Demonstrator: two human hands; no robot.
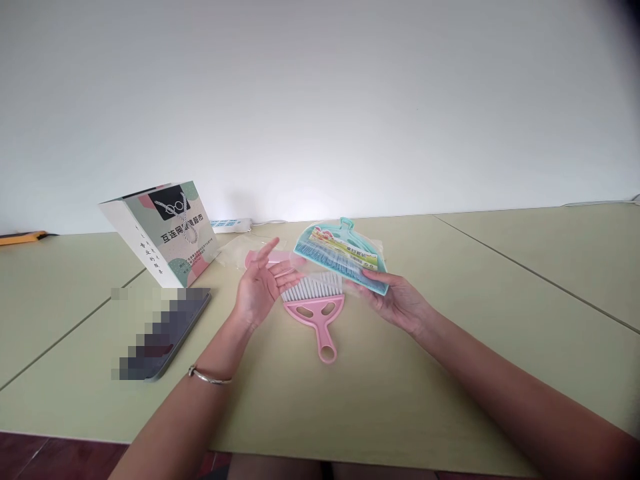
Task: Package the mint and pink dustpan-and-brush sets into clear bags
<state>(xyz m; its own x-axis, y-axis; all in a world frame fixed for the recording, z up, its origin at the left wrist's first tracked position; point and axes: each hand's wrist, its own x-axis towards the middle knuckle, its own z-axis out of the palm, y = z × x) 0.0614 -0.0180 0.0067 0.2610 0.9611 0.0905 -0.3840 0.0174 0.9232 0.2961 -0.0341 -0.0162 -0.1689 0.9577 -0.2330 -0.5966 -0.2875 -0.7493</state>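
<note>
A green, pink and white paper bag [187, 257] sits on the pale green table [450, 413], with a dark, partly blurry flat thing [186, 333] in front, a blue-and-white packet [235, 225] peeking out behind, and an orange thing [23, 238] far left.

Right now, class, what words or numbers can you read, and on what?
Paper bag, front: "互连网…镜超市" (cord hides one character).
Bag, side: "专业的服务".
Bag's smaller print: too small.
Dustpan set label: too blurred.
White packet: too blurred.
</note>
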